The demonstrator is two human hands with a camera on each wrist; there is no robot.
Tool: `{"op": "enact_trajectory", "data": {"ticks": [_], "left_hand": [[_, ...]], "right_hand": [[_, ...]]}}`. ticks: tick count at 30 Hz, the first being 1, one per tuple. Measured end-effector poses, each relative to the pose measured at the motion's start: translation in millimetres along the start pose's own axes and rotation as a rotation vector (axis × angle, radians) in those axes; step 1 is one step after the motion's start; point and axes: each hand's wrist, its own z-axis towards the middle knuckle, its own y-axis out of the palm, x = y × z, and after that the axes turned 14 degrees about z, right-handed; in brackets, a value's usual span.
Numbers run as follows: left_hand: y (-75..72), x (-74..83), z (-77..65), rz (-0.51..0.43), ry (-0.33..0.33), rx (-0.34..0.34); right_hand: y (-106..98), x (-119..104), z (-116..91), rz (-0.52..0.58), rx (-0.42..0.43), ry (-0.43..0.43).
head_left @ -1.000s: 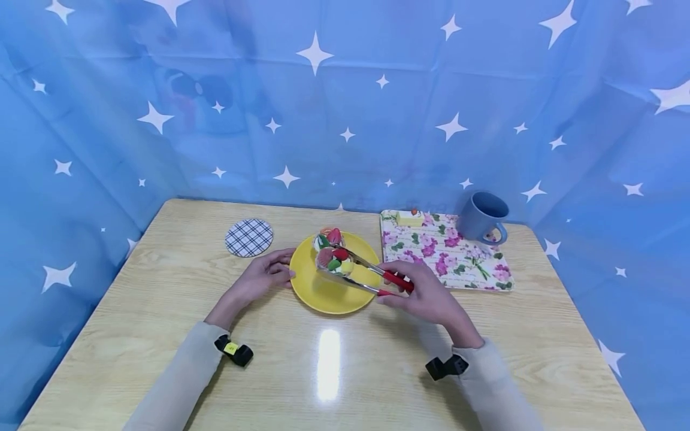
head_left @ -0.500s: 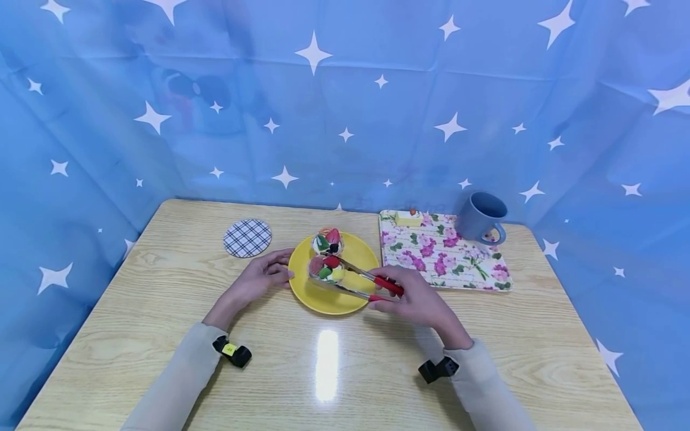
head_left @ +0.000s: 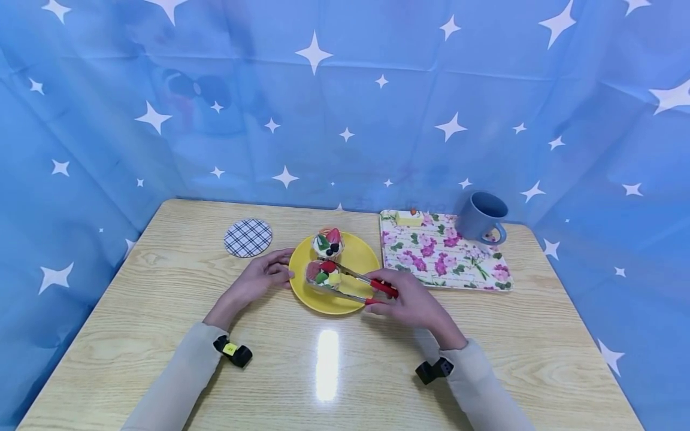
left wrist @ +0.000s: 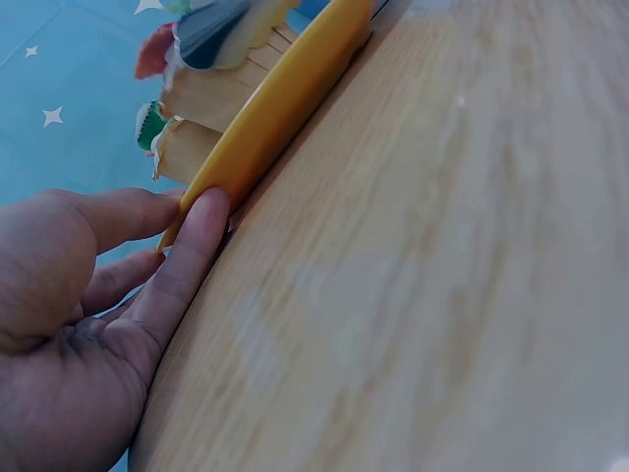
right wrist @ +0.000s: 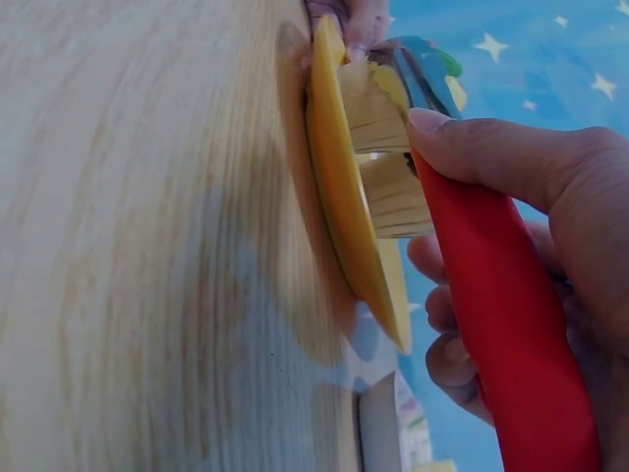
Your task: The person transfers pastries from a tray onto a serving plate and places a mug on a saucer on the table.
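Tongs point(right wrist: 477, 241): over the plate point(head_left: 361, 251), long axis crosswise, tips leftward, slightly away, around its nearer cake point(head_left: 323, 275)
Right hand point(head_left: 405, 299): grips the tongs
Left hand point(head_left: 264, 275): pinches plate's left rim
Yellow label point(head_left: 230, 348): unreadable

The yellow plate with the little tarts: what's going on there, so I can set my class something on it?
A person's left hand holds the rim of the yellow plate. The right hand holds red-handled tongs, their arms either side of the nearer tart; whether they grip it firmly is hard to tell. The farther tart sits behind it on the plate. To the right, a floral tray bears a blue mug.
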Motion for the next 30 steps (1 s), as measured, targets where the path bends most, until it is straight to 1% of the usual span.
{"op": "enact_trajectory", "data": {"ticks": [3,8,12,17,22,25,30], "left_hand": [[0.2,0.0,0.1,-0.018,-0.004,-0.007],[-0.2,-0.3,0.1,-0.021,-0.004,-0.007],[-0.4,0.4,-0.3,-0.025,-0.002,-0.013],[0.0,1.0,-0.4,-0.024,-0.025,-0.010],[0.4,1.5,0.3,-0.035,-0.014,-0.020],[0.7,1.6,0.7,-0.042,-0.018,-0.019],[0.0,0.5,-0.3,-0.026,-0.017,-0.012]], "right_hand": [[1,1,0,-0.012,-0.007,0.005],[1,1,1,-0.021,-0.009,-0.004],[1,1,1,-0.013,-0.017,0.006],[-1,-1,1,0.000,-0.036,0.020],[-4,-5,-1,-0.019,-0.019,0.010],[-6,-6,-2,-0.033,-0.012,0.005],[-9,-9,-3,-0.017,-0.009,0.007]]}}
